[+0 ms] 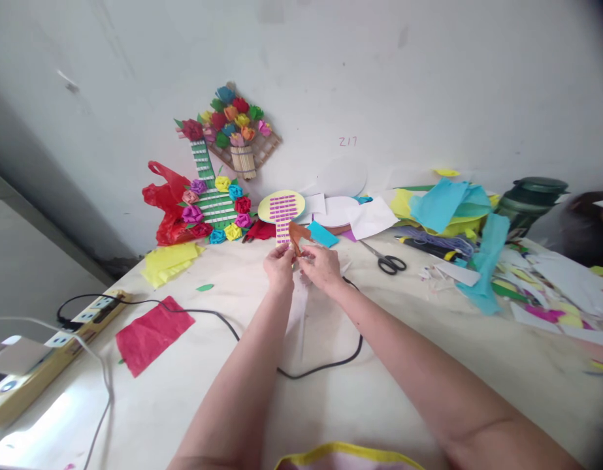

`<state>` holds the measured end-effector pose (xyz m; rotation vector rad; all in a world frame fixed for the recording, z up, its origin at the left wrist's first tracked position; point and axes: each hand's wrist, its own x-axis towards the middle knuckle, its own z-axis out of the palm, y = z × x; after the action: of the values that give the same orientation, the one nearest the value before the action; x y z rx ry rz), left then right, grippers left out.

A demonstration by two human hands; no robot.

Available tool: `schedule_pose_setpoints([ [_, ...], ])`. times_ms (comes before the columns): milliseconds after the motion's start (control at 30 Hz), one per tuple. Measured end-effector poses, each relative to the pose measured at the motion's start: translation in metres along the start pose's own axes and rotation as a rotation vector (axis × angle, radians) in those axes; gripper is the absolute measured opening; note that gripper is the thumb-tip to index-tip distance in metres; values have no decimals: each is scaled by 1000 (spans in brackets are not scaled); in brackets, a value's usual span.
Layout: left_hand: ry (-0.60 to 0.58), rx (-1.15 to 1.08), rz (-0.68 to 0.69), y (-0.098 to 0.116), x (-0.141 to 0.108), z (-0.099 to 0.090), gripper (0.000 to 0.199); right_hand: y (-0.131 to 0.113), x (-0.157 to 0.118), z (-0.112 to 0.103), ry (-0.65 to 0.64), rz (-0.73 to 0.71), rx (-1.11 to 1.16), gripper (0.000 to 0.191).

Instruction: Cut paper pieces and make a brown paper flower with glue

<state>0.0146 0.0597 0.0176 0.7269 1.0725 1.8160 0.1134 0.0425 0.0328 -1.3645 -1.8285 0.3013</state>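
Note:
A piece of orange-brown paper [297,234] is held up over the middle of the table. My left hand [280,264] pinches its lower left edge. The fingers of my right hand [321,266] are closed on its lower right part. Just behind stands a yellow oval card with a purple-and-white woven strip [283,207]. A blue paper piece [323,234] lies beyond my right hand. To the right rest black-handled scissors [390,264]. A thin white strip [304,320] lies below my hands.
A power strip [85,320] with cables runs along the left, near a red paper sheet [155,334]. A black cord [325,372] loops under my forearms. Flower-decorated crafts [220,207] lean at the wall. Paper scraps [551,287] and a dark green container [531,202] are at right.

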Motion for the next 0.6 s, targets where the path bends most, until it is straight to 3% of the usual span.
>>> schedule_pose_setpoints([
  [233, 29, 23, 41, -3, -6, 4, 29, 6, 2, 2, -43, 166, 300, 26],
  [400, -31, -49, 39, 1, -11, 8, 30, 17, 7, 12, -69, 250, 597, 24],
  [600, -115, -99, -78, 9, -8, 1, 31, 11, 8, 8, -84, 311, 836, 18],
])
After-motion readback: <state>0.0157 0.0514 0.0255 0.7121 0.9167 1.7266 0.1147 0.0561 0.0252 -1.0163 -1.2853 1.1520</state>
